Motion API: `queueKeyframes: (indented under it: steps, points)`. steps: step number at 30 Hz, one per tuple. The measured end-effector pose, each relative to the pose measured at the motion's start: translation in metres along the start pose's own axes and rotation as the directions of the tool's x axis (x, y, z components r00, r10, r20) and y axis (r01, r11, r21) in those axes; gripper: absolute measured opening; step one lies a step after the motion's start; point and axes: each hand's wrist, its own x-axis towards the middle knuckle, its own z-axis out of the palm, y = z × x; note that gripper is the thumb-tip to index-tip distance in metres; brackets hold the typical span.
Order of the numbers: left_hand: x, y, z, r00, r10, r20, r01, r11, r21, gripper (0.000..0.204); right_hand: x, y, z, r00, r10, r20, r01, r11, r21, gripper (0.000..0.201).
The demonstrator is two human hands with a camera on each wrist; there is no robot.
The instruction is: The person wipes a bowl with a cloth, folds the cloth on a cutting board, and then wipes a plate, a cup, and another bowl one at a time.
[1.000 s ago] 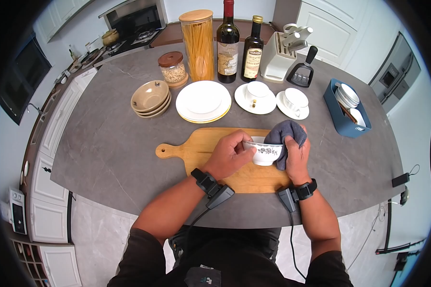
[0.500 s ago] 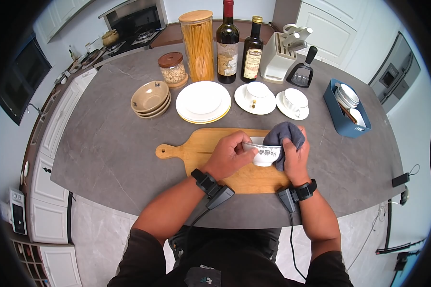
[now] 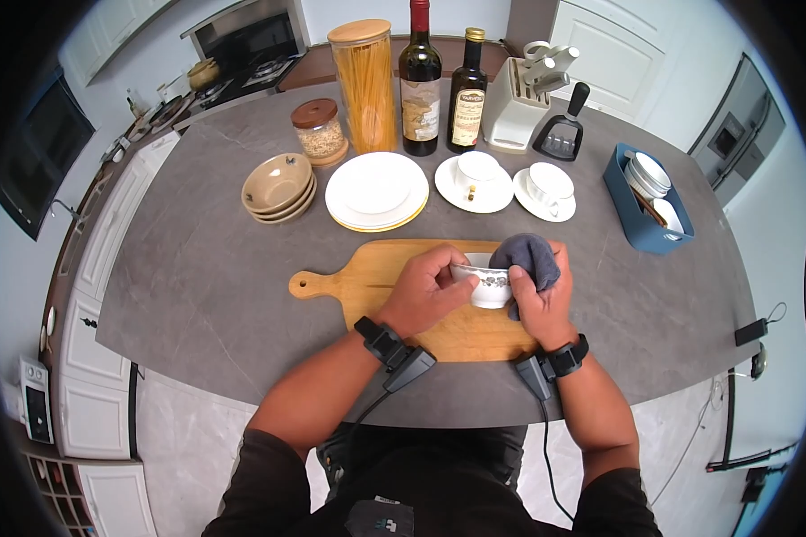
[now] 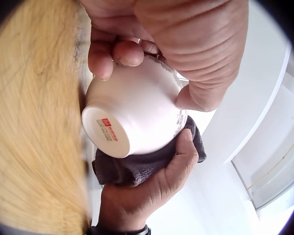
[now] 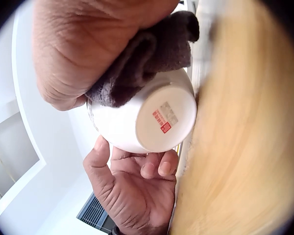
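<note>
A white bowl (image 3: 489,293) with a dark floral band is held above the wooden cutting board (image 3: 385,264). My left hand (image 3: 425,294) grips its left side, thumb on the outer wall and other fingers around the rim and side. On the opposite side my right hand (image 3: 544,300) holds a dark grey cloth (image 3: 528,259) against the bowl, pinching cloth and rim with the thumb in front. In the left wrist view the bowl's foot (image 4: 106,131) shows a red printed mark, and the cloth (image 4: 137,169) wraps the wall under the right hand.
Beyond the board stand brown bowls (image 3: 278,186), white plates (image 3: 376,192), and two cups on saucers (image 3: 475,199). Farther back are a pasta jar (image 3: 364,89), two bottles (image 3: 421,98) and a knife block (image 3: 517,112). A blue bin (image 3: 636,215) with dishes sits at right.
My right hand and the cloth have shifted left along the bowl, the thumb now farther over its front. My left hand keeps its grip. The head view has shifted slightly.
</note>
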Motion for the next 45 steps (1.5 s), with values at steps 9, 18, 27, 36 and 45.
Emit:
queueKeyframes:
  steps: [9, 18, 27, 36, 45]
  points:
    - [0.001, -0.003, 0.003, 0.998, 0.049, -0.046, -0.051, 0.997, -0.057, 0.018, 0.005, 0.009, -0.002, 0.998, -0.015, -0.060, 0.021, 0.994, 0.108, 0.026]
    - [0.001, 0.005, 0.002, 0.999, -0.028, -0.021, 0.024, 0.987, -0.156, 0.019, 0.016, 0.013, -0.008, 0.961, 0.272, -0.056, -0.237, 0.908, 0.346, 0.021]
    - [0.001, 0.005, 0.000, 0.997, -0.075, 0.010, 0.075, 0.972, -0.223, 0.018, 0.014, 0.008, -0.010, 0.984, 0.166, -0.067, -0.153, 0.975, 0.158, 0.023]
    - [0.001, -0.004, -0.002, 0.999, -0.004, -0.054, -0.001, 0.996, -0.085, 0.022, 0.001, -0.011, 0.001, 0.999, 0.002, -0.041, -0.002, 1.000, -0.009, 0.028]
    - [0.001, 0.002, 0.003, 0.998, 0.021, -0.067, -0.026, 0.997, -0.068, 0.020, 0.009, 0.001, 0.000, 0.989, 0.097, -0.114, -0.074, 0.979, 0.188, 0.021]
